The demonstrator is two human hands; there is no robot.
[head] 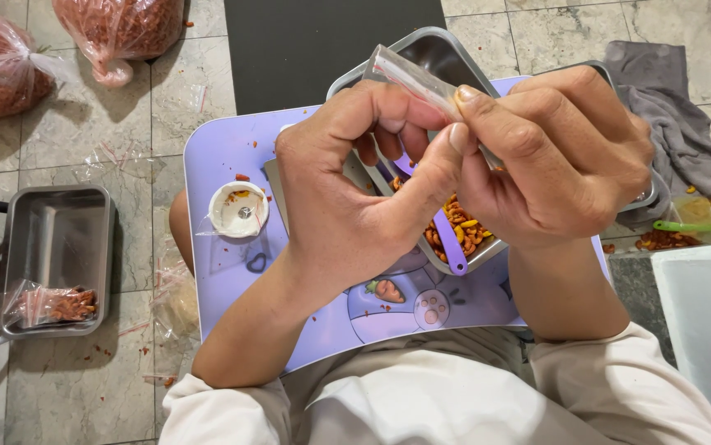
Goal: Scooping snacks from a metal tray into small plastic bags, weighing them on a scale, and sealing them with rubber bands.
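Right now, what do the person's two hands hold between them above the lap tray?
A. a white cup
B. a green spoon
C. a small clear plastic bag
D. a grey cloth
C: the left hand and right hand pinch a small clear plastic bag over the metal tray of snack mix; the green spoon lies apart at the right.

I have both hands raised and pressed together at centre, forearms angling in from pale sleeves. My left hand [347, 198] curls inward, thumb meeting the right hand [557, 156], whose fingers [487, 103] pinch shut, knuckles up.
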